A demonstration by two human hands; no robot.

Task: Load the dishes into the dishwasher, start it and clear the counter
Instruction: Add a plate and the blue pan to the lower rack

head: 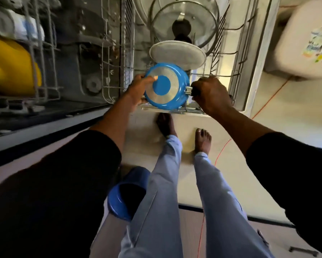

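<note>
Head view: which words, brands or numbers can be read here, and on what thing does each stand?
None can be read.
Colourful label on the white container: print too blurred to read.
Blue pan, plate, glass lid: no writing seen.

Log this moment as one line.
step: pan into rack | left hand: holds pan rim | right hand: grips pan handle | in rack: plate, lid

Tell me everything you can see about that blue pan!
The blue pan is tipped on its side, its bottom facing the camera: a silvery ringed disc with a blue centre. The left hand grips its rim, the right hand its dark handle, over the lower rack, before a white plate.
</note>
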